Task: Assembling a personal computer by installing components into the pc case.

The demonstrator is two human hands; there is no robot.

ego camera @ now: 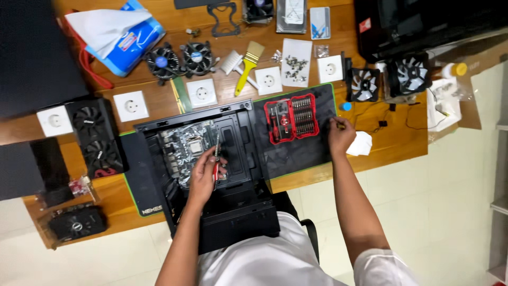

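My left hand (205, 173) is inside an open black computer case (248, 212), gripping a red-handled screwdriver (216, 159) whose shaft points up over the motherboard (182, 145). My right hand (340, 135) rests on the dark mat's right edge beside a red screwdriver bit set (292, 117), fingers curled, pinching something small that I cannot make out. The case lies on a green-edged black mat (135, 175) on a wooden table (397, 143).
Two graphics cards (96, 139) lie left of the case. Cooler fans (180, 59), white wall sockets (201, 93), a yellow brush (248, 66) and a sheet with screws (296, 62) sit behind. Two case fans (389, 78) and a white cloth (361, 144) lie right.
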